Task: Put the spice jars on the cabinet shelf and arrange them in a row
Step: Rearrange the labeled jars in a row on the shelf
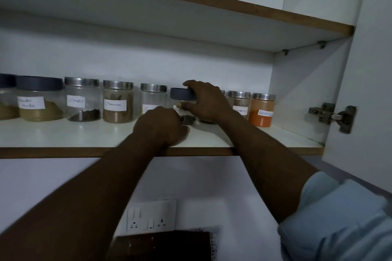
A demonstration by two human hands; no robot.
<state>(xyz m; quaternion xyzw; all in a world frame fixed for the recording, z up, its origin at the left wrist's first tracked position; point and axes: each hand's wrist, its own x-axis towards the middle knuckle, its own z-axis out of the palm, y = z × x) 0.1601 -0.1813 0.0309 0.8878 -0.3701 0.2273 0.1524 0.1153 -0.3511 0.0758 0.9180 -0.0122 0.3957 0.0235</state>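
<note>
We see a white cabinet shelf (84, 133) with a wooden front edge carrying a row of labelled spice jars (117, 101) along its back, running left and right of our grip.

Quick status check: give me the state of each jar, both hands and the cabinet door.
Dark-lidded jar: upright, gripped by both hands.
Cloves jar: upright, lidded.
Cinnamon jar: upright, lidded.
Red chilli jar: upright, lidded.
Left hand: at jar base.
Right hand: on lid.
Cabinet door: open.
</note>
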